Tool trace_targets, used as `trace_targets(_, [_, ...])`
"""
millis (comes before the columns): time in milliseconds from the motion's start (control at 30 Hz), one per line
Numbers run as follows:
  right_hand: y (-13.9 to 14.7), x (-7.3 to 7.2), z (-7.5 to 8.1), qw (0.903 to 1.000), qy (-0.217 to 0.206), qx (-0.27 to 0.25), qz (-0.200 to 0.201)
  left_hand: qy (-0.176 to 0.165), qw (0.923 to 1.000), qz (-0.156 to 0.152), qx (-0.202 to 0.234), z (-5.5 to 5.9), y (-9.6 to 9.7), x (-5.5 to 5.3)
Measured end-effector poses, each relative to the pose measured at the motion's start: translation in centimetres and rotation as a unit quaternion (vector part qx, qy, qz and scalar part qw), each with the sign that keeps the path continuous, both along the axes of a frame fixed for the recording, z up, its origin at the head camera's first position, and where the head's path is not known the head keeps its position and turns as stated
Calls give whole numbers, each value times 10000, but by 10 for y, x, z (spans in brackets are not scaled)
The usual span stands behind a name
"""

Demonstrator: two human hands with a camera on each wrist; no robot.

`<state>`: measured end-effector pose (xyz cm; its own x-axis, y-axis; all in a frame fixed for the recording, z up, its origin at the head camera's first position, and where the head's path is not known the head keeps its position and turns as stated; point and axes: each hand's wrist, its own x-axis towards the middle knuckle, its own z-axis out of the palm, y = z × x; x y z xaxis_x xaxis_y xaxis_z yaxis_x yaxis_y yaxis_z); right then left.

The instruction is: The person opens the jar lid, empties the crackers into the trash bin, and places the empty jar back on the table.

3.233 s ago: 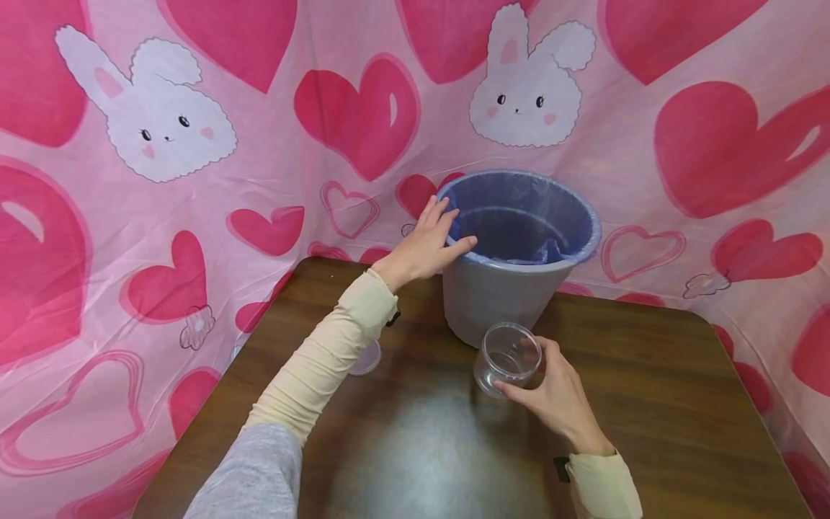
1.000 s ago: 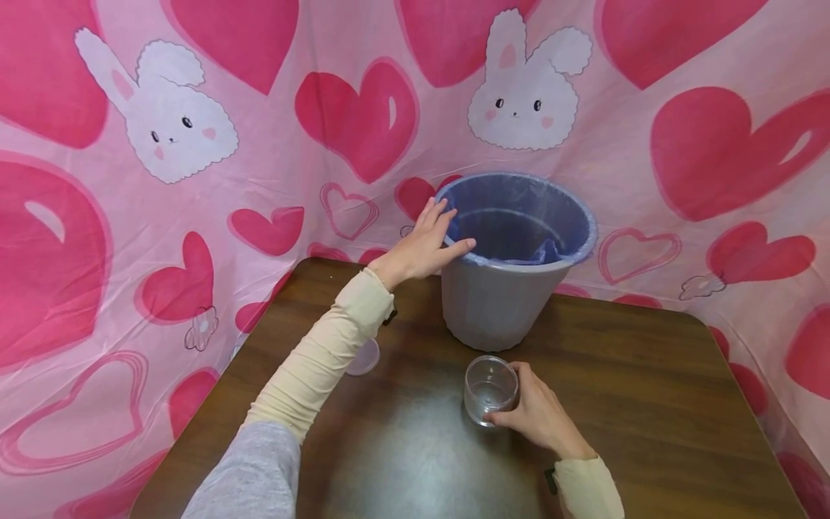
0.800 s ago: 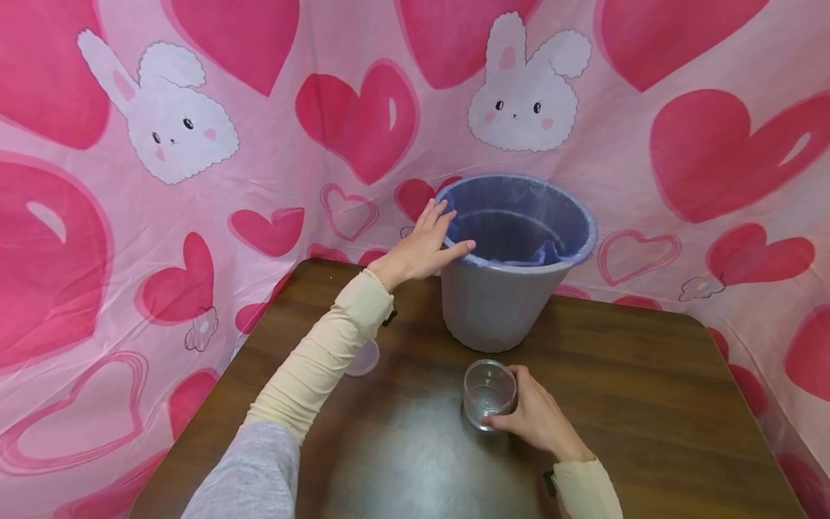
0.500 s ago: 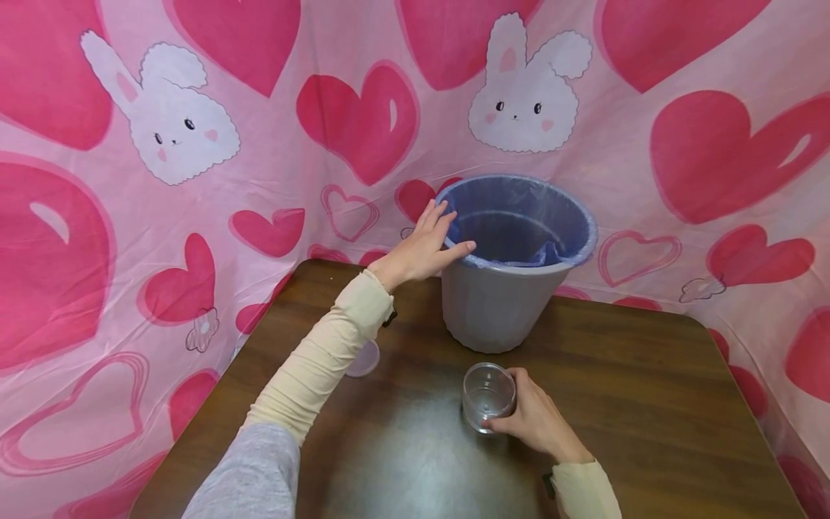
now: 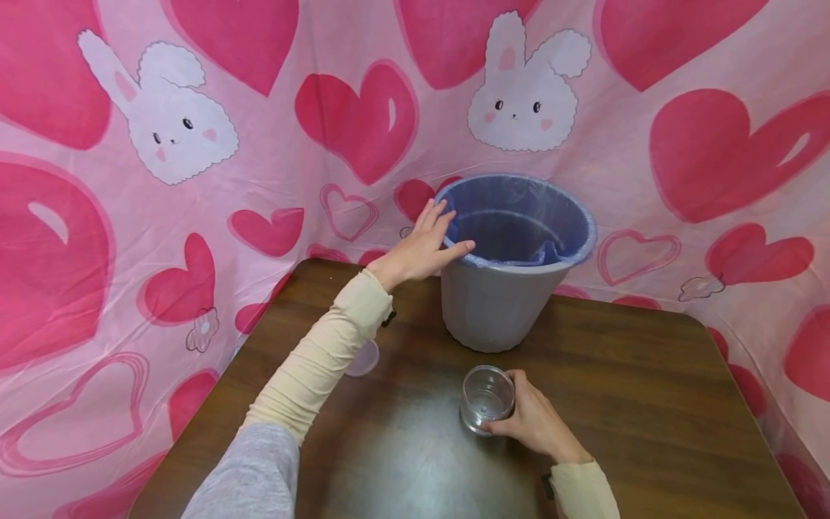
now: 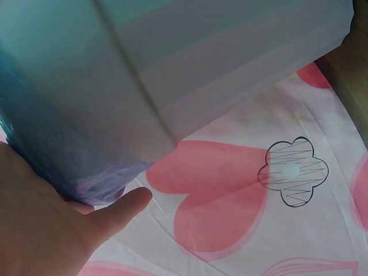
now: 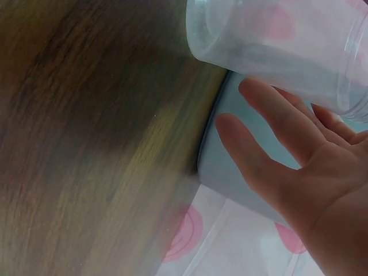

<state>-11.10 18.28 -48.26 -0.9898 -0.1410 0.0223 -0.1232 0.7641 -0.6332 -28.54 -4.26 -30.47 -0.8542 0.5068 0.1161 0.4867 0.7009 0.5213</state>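
In the head view my left hand (image 5: 418, 249) lies at the left rim of a grey trash bin (image 5: 493, 310), fingers spread and straight. A blue plastic liner (image 5: 512, 194) is folded over that rim. The left wrist view shows the thumb of this hand beside the liner (image 6: 75, 167). My right hand (image 5: 541, 418) holds a clear, see-through plastic jar (image 5: 488, 393) between thumb and fingers, in front of the bin, its open mouth facing up. Nothing shows inside the jar. In the right wrist view two fingers of that hand stand out beside the jar (image 7: 270, 52).
A round, pale lid (image 5: 365, 358) lies on the brown wooden table (image 5: 648, 404), partly covered by my left sleeve. Close behind the bin hangs a pink cloth (image 5: 363, 29) with hearts and rabbits, which also runs along the table's sides.
Compared with about three seconds ago, the jar in my right hand has come away from the bin, toward me and slightly left, and lower. My left hand has stayed at the rim.
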Motion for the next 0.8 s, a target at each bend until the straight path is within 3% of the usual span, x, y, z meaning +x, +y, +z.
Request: trace_targets(800, [4,1,-1,9986,-421,-162,266,-36,10000,-1,-26,-1,1,-2])
